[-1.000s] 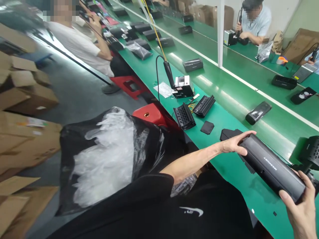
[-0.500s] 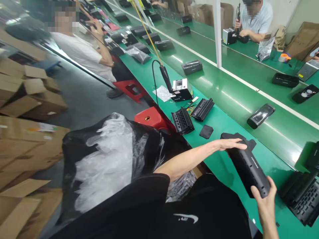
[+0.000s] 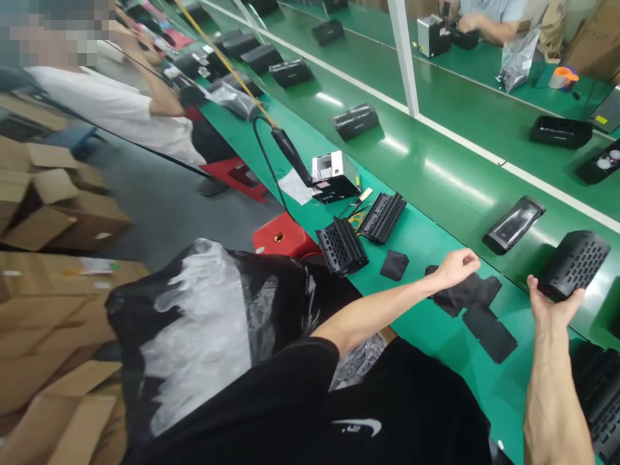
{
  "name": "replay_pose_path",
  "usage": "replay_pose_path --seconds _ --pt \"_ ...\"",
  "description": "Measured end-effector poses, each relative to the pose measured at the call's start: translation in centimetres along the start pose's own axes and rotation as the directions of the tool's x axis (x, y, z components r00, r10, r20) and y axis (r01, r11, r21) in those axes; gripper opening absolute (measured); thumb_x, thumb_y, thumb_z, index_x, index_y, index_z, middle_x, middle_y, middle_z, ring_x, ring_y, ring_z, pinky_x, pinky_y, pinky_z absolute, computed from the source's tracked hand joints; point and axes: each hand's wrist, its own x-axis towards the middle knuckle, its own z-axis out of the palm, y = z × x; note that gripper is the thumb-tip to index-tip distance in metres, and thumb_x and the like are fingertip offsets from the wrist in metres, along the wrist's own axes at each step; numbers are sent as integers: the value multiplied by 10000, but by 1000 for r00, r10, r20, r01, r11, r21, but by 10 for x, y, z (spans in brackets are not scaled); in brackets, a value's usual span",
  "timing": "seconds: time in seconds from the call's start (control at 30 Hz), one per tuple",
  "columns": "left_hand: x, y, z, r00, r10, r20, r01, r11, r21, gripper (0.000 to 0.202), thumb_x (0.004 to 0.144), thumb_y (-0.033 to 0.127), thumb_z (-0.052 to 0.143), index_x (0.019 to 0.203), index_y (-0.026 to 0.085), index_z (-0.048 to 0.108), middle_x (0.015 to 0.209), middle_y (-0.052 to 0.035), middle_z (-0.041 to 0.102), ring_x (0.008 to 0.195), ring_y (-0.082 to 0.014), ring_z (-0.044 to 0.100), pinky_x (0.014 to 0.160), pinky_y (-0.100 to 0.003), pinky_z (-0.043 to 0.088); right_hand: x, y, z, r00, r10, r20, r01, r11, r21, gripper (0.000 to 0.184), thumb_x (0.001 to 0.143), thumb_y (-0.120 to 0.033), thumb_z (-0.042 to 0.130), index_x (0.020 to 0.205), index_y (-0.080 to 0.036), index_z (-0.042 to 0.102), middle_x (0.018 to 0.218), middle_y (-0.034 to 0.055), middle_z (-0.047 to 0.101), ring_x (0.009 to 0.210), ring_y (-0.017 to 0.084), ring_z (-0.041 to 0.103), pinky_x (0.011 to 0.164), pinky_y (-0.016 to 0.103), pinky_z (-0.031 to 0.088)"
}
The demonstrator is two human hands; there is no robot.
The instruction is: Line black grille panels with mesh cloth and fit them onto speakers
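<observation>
My right hand is raised over the green bench, its fingers cupped round the near end of a black perforated speaker housing that tilts away to the right. My left hand reaches across the bench with its fingers curled in, resting at the edge of several flat black pads. Whether it pinches one of them is hidden. A small square black pad lies apart to its left.
Two black grille shells lie beside a hanging screwdriver and a white box. A wrapped speaker lies further back. A black bag of clear film and a red stool stand left of me; a person in white sits beyond.
The long black speaker that both hands held is gone from them. My left hand has curled over the pads. My right hand has lifted to the right and now has the perforated housing.
</observation>
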Motion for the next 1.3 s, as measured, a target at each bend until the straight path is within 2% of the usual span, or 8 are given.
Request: replay_pose_path --seconds 0.13,0.33,0.47,0.6,0.73,0.93,1.1,1.3 --pt "-33 -34 29 985 -47 167 49 999 -9 163 855 311 652 892 182 745 880 -12 766 839 -168 678 784 -265 486 5 1 2 998 -25 -50 17 989 -150 876 755 -886 441 1284 -194 532 1234 184 554 1056 318 645 778 526 590" --pt "-53 -54 53 961 -95 261 118 990 -73 187 868 321 623 890 172 735 888 -23 752 836 -170 653 777 -267 469 -128 22 -49 941 -299 -160 187 850 -492 698 641 -726 850 1061 -202 659 846 17 602 740 208 593 731 416 563" --pt "-57 -51 59 944 -112 310 148 984 -97 190 850 336 644 881 167 724 822 -13 717 787 -158 629 723 -260 459 -178 -4 -125 670 -658 -345 186 598 -779 603 729 -733 784 1014 -211 686 860 42 650 783 247 611 807 427 547" --pt "-60 -41 68 919 -120 375 180 975 -130 179 824 327 658 864 159 707 778 -8 687 732 -145 629 662 -251 448 -159 -11 -188 868 -399 -296 -108 430 -896 751 487 -806 799 951 -236 643 784 48 697 770 317 673 874 525 551" --pt "-67 -31 70 908 -117 403 209 959 -192 204 814 353 685 877 159 696 825 -30 706 712 -134 622 607 -234 436 -157 -4 -211 898 -319 -303 -131 464 -876 656 470 -766 758 863 -257 632 705 60 699 753 349 701 820 511 574" --pt "-86 -22 58 853 -161 497 395 821 -413 526 820 667 706 961 163 651 966 -109 756 735 -176 694 714 -350 584 -238 -14 -203 719 -623 -308 97 529 -843 638 758 -715 753 1165 -225 716 899 106 718 786 346 699 723 470 579" --pt "-88 -44 45 579 44 814 748 368 -552 701 761 760 746 1146 176 696 1111 -155 802 993 -399 782 838 -618 616 -248 34 -141 723 -522 452 644 273 -715 375 911 -632 691 912 -263 763 864 79 719 731 246 670 687 371 547" --pt "-109 -109 -24 780 -145 609 607 413 -679 335 840 259 775 1079 24 766 1004 -201 821 876 -289 807 831 -415 644 -173 105 -115 795 -332 508 601 320 -732 630 859 -834 578 874 -227 747 910 108 680 711 232 617 702 394 537"
